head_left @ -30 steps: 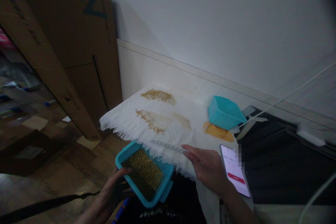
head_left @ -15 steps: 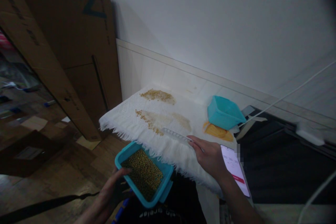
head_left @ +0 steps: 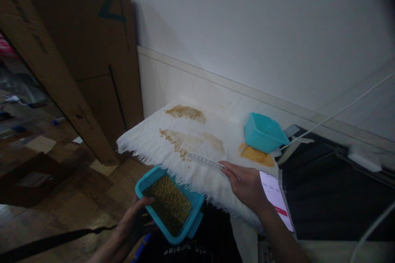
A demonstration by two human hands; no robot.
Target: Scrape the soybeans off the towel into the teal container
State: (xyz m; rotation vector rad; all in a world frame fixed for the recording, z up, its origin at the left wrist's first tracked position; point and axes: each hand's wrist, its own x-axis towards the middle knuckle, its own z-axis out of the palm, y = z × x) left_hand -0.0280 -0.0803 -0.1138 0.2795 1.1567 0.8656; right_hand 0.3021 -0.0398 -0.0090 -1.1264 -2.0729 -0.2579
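My left hand [head_left: 135,215] grips the near-left rim of a blue plastic tub [head_left: 170,239], thumb over the edge. Round yellow-green beans [head_left: 173,197] fill much of its inside. The tub is held just below the fringed edge of a white cloth [head_left: 212,174]. In my right hand [head_left: 243,183] is a thin whitish strip [head_left: 205,159] with a row of slots or dents along it. Its far end lies at a line of loose yellowish beans [head_left: 174,141] on the cloth. Farther back is another bean pile [head_left: 185,111], with pale small grains between.
An empty-looking turquoise bin [head_left: 267,133] stands at the cloth's right, by a yellow folded item [head_left: 256,155]. A lit phone [head_left: 277,199] lies near my right wrist. A tall cardboard box [head_left: 101,49] rises at left; a white cable [head_left: 339,113] crosses the right side.
The strip's far end has shifted slightly left and toward me. A few beans at the near end of the line have spread toward the fringe. The tub stays put.
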